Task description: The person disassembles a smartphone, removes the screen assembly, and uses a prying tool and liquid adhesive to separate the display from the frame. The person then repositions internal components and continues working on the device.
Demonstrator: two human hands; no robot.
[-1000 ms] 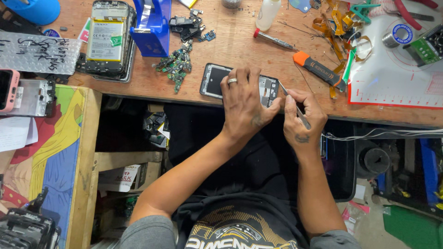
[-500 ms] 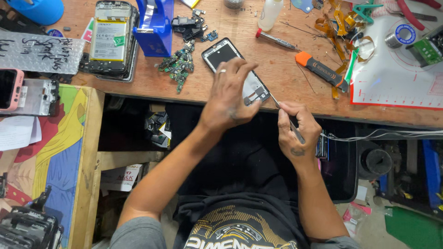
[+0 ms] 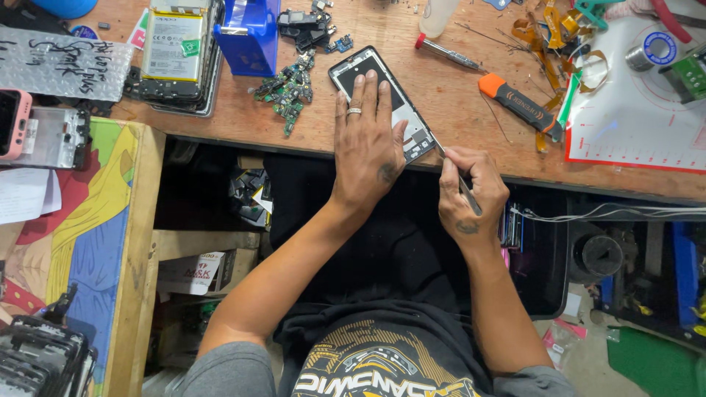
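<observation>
I see the left hand (image 3: 365, 151) lying flat on an opened phone (image 3: 382, 99), fingers spread along its length and the palm covering its lower part; a ring shows on one finger. The phone sits tilted on the wooden table (image 3: 456, 81), near the front edge, with its inner frame facing up and its lower end just beside the table's edge. My right hand (image 3: 471, 197) is closed in a pinch around a thin metal tool (image 3: 454, 170), thumb and fingers pressed together on the shaft; the tip of the tool meets the lower right corner of the phone. Whether the tip is under the frame or only touching it I cannot tell. To the right of the phone lies a screwdriver with an orange and black handle (image 3: 519, 106), well apart from both hands. A slimmer screwdriver with a red cap (image 3: 446, 52) lies above it. Left of the phone sits a heap of small green circuit boards (image 3: 285, 90), near but not touching it. Further left stands a blue tape dispenser (image 3: 248, 33), and beside it a second opened phone with its battery exposed (image 3: 173, 55). A white work mat (image 3: 640, 110) covers the right end of the table, with a roll of solder wire (image 3: 651, 51) on it.
</observation>
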